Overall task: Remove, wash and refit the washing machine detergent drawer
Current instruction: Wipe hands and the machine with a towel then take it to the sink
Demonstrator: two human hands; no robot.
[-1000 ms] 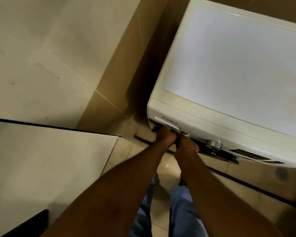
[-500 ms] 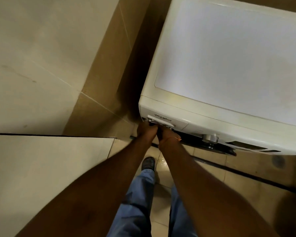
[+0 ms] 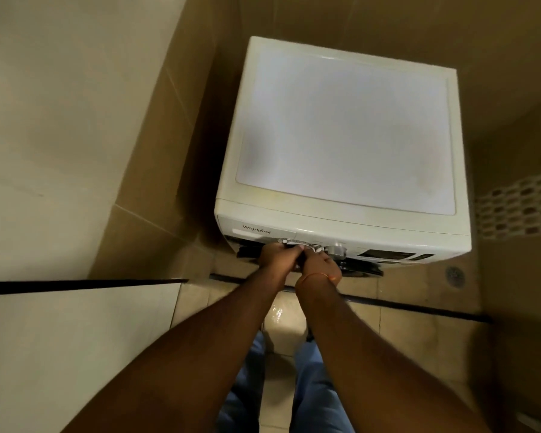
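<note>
A white front-loading washing machine stands in a tiled corner, seen from above. Its detergent drawer is the labelled panel at the left of the front, and it looks pushed in. My left hand and my right hand are side by side just under the panel's right end. Their fingers curl round a pale edge there, which I take to be the drawer's front. The fingertips and the drawer's underside are hidden. A silver dial sits right beside my right hand.
A beige tiled wall closes in on the left. A dark ledge line tops a pale surface at lower left. The machine's dark door juts out under the panel. A floor drain lies to the right, and the floor tiles are wet.
The view has pulled back and up, showing the whole machine top. Both hands stay together at the drawer front, now nearer the right end of its label.
</note>
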